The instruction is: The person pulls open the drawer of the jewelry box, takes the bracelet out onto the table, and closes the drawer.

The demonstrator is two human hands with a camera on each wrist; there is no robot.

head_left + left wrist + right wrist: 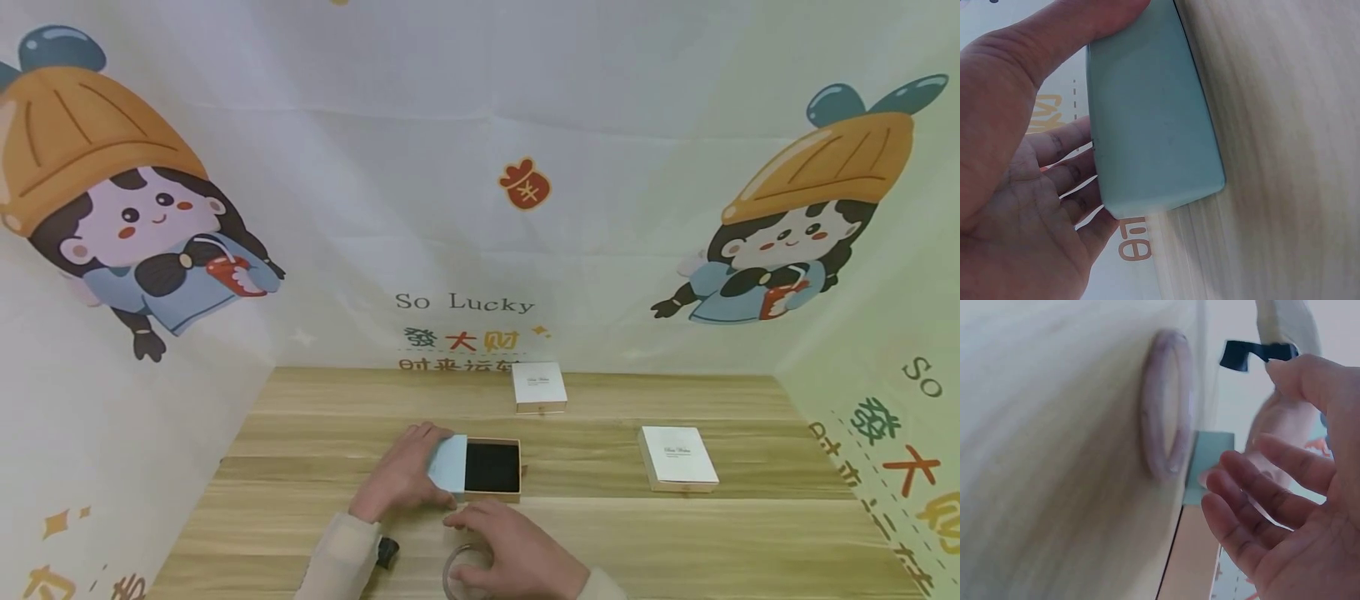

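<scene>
My left hand (405,468) grips the light blue sleeve (450,471) of a small drawer-style gift box, thumb on the near side and fingers across the far side. The box's tray is slid out to the right, showing its black padded lining (492,467). A pale, purplish bangle (1152,412) lies on the wooden table. Over it hovers my right hand (521,552), fingers spread and relaxed, with nothing held. The head view shows the bangle partly covered by that hand.
Two white lidded boxes with small print stand on the table (585,533): one box (538,385) by the back wall, another box (678,457) to the right. Printed cloth walls (360,208) enclose the back and sides. A black clip (387,552) sits at my left wrist.
</scene>
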